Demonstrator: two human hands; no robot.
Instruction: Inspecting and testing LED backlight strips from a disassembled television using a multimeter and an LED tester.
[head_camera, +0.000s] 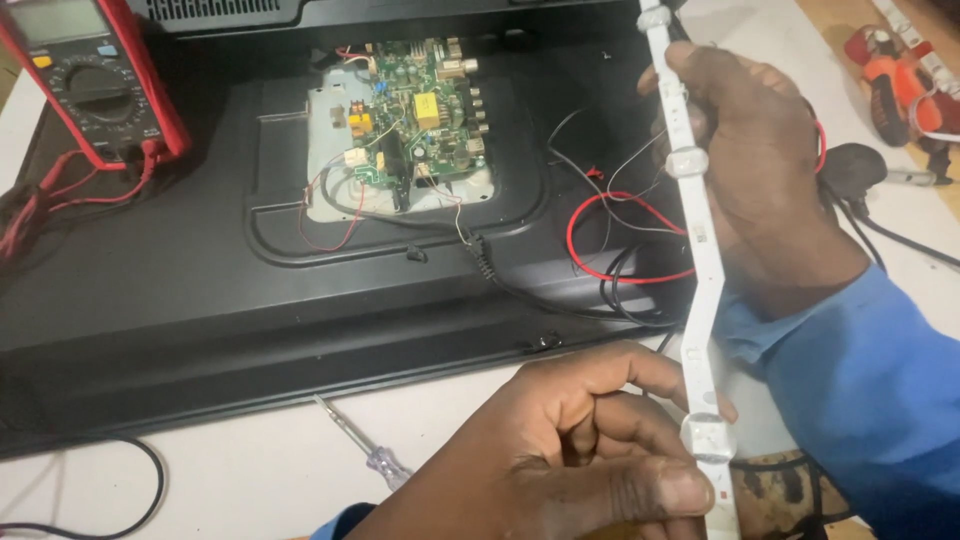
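Both hands pinch a white LED strip (703, 262), left hand (560, 455) low, right hand (755, 165) high, beside the opened black television back (180, 290) on a white table (250, 470).

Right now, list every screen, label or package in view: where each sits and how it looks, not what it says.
Multimeter screen: top left corner, grey rectangular display in a red-cased meter with a black dial, lying on the black panel.
Yellow label: small rectangular block on the green circuit board, upper centre.
No packages or signs in view.
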